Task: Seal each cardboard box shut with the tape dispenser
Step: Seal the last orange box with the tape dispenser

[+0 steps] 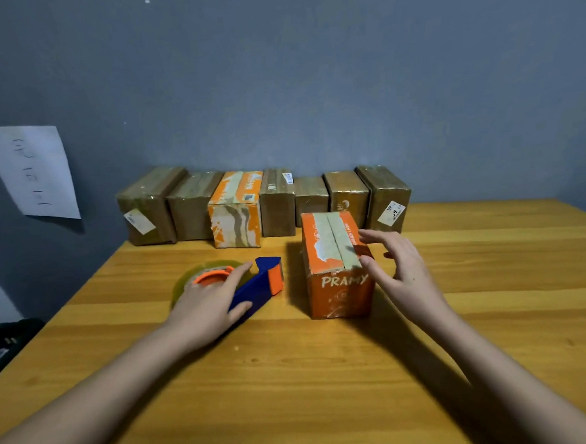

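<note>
Wooden table [328,374]: left hand [207,306] fingers grip tape dispenser [257,285]; right hand [400,266] fingers spread beside orange box [340,284].

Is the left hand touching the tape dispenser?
Touching. The head view shows the left hand lying on the tape dispenser, fingers over the roll and thumb against the blue body.

I see an orange box [337,270] with white lettering, a blue-and-orange tape dispenser [254,286], a honey-yellow wood-grain tabletop [328,374], brown taped boxes [276,202] and a grey-blue wall [310,83].
</note>
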